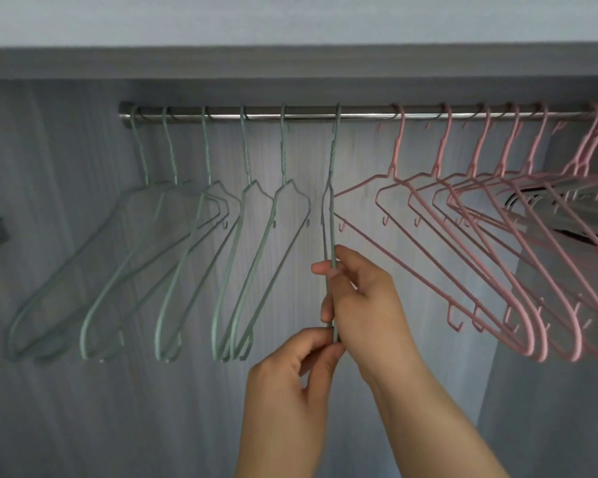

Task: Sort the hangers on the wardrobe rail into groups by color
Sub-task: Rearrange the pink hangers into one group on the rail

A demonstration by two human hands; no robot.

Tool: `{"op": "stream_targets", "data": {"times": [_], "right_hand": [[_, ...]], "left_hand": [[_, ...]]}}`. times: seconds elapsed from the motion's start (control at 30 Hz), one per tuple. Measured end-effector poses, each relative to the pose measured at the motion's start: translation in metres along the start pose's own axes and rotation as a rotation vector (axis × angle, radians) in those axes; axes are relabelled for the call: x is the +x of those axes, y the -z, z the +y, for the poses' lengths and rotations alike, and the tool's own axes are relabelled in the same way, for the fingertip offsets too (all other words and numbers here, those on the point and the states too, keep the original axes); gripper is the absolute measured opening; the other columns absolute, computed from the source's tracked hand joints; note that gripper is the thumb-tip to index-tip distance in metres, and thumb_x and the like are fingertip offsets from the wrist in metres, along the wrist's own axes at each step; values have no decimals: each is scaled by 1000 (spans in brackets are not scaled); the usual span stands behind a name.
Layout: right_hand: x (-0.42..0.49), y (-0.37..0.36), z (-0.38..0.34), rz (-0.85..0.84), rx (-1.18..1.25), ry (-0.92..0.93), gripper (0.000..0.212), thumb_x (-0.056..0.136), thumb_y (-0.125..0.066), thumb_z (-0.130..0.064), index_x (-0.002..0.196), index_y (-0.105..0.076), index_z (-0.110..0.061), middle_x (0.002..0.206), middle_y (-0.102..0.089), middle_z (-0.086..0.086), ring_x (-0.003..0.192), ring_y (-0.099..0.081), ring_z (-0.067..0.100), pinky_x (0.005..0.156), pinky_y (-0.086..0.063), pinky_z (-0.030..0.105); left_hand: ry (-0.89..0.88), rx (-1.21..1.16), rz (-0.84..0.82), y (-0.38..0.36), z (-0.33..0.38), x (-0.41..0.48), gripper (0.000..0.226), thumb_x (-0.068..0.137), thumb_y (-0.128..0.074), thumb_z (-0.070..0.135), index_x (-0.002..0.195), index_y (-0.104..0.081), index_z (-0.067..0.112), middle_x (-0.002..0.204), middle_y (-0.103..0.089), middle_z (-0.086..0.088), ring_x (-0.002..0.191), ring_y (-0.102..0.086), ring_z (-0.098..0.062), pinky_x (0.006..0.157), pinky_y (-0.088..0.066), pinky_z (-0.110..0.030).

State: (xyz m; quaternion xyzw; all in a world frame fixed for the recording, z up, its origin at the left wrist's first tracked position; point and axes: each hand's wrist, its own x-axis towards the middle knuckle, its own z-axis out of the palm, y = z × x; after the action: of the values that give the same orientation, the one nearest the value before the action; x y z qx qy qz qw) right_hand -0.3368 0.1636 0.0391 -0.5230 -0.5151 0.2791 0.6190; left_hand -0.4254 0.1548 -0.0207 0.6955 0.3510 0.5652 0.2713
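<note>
The 6th green hanger (329, 215) is pinched by both the right hand (363, 298) and the left hand (290, 377), evidently to close it toward the green group (194, 257).

Both hands (325, 326) pinch a green hanger (329, 215) between green and pink groups
</note>
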Motion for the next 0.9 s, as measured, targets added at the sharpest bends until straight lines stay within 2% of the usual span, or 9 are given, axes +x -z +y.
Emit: {"op": "stream_targets", "data": {"times": [0.3,0.37,0.43,0.53,0.6,0.63,0.77,0.83,0.9], "right_hand": [[5,-15,2,0,-42,2,42,97,-34,-11,139,-35,-19,106,-61,-9,37,-49,-2,43,-42,10],[-1,-13,1,-22,-179,58,45,97,-36,-21,141,-30,-21,121,-56,-7,65,-62,-5,63,-52,16],[-10,3,-7,13,-488,212,52,93,-40,-35,142,-26,-23,137,-41,-5,112,-53,8,94,-45,24],[-19,55,-32,298,-777,449,49,88,-49,-31,136,-40,-22,140,-37,1,130,-35,17,98,-26,19],[-13,92,-42,386,-901,370,50,88,-53,-25,136,-41,-19,142,-39,6,130,-38,24,102,-31,30],[-7,103,-42,356,-972,273,51,88,-54,-24,137,-39,-18,142,-40,8,129,-40,27,103,-34,35],[10,108,-20,183,-1066,-14,45,93,-46,-24,134,-36,-11,129,-55,13,110,-56,30,91,-45,37],[15,106,-8,174,-901,-35,39,95,-41,-23,132,-39,-11,112,-64,12,90,-63,26,77,-48,32],[12,99,-4,170,-581,-61,30,96,-38,-20,123,-50,-11,79,-66,3,58,-58,14,58,-44,27]], "left_hand": [[17,-28,-6,9,-5,2,19,80,-63,9,81,-70,27,78,-73,16,79,-66,5,62,-46,-6],[6,-28,-5,8,-5,1,21,79,-64,9,81,-70,29,79,-72,18,79,-66,6,62,-45,-3],[-17,-56,34,6,-7,-3,17,76,-67,18,82,-70,34,80,-73,16,78,-66,5,61,-44,-1],[-60,-79,139,4,-7,-8,37,66,-73,38,97,-59,49,89,-67,16,69,-64,3,55,-42,0],[-207,75,162,2,-4,-12,56,60,-72,37,106,-47,55,99,-51,24,61,-56,3,50,-38,0],[-276,120,170,-1,1,-14,60,58,-72,39,108,-41,56,98,-45,23,59,-50,4,49,-36,-1],[-386,67,45,-25,21,-24,43,66,-58,40,101,-38,57,89,-42,24,52,-42,9,47,-33,0],[-328,38,-123,-40,32,-24,43,71,-53,44,103,-31,65,100,-42,32,58,-48,11,53,-36,2],[-193,63,-249,-54,34,-23,57,82,-52,44,119,-14,63,116,-34,37,84,-54,7,71,-44,-3]]}}
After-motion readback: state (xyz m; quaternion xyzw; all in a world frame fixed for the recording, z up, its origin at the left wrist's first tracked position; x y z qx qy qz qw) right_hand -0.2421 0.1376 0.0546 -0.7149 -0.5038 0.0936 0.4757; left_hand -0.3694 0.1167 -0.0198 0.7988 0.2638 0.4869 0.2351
